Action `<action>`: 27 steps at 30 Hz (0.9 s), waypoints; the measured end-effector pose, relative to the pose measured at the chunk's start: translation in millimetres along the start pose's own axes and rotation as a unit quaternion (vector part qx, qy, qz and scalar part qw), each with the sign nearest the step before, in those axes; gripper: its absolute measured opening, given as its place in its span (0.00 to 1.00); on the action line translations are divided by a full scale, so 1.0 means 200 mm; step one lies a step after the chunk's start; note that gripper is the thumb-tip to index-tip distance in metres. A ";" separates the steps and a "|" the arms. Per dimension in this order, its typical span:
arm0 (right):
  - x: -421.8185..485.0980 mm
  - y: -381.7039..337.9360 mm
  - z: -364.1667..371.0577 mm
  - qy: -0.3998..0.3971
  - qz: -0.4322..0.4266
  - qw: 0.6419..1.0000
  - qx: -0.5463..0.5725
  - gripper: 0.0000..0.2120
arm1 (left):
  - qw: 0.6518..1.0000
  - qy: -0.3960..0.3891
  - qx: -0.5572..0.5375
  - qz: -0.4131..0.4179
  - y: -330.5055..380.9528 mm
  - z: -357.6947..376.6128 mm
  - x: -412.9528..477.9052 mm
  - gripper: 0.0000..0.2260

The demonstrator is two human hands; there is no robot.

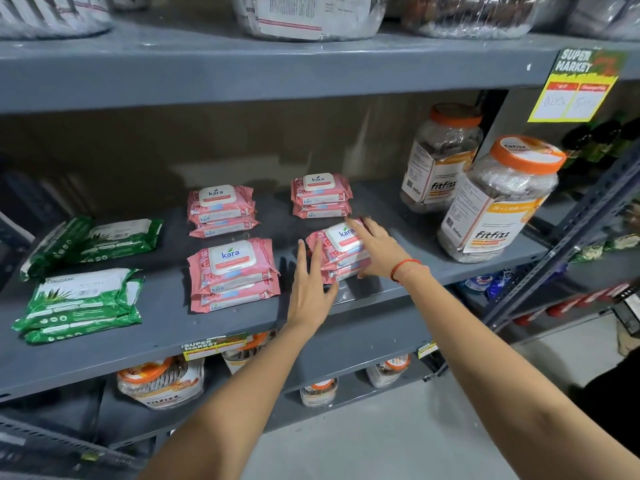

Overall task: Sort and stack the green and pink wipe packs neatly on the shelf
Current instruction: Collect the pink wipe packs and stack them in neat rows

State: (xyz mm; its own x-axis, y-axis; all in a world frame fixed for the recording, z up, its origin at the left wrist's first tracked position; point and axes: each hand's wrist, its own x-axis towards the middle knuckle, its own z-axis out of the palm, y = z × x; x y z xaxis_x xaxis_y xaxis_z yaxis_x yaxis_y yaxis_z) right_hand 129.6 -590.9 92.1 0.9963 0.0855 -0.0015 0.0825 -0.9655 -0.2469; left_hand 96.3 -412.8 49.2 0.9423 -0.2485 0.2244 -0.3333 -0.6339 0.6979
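Head view shows your left grip [311,285] spread apart beside, and right grip [375,249] flat atop, the centre-right pink stack [337,252], squaring it on the shelf [166,317].

shop: stocked shelf [242,327], "super market" price tag [575,86]

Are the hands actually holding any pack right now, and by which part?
Nothing is lifted. The right hand lies open on the top and right side of the front-right pink stack; the left hand, fingers spread, is at its left edge. Neither hand has closed on a pack.
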 end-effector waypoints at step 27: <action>-0.09 -0.25 0.02 0.093 -0.013 0.995 -0.026 0.52 | 0.988 0.011 0.097 0.124 -0.24 -0.28 -0.25 0.22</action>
State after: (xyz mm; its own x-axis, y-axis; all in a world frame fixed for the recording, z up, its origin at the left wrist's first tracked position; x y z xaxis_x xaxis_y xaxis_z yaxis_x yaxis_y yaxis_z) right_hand 108.2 -544.1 101.4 0.9804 0.0677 0.1849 0.1041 -0.9753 -0.1948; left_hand 66.3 -328.6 41.6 0.8311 -0.3992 0.3873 -0.5512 -0.6844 0.4773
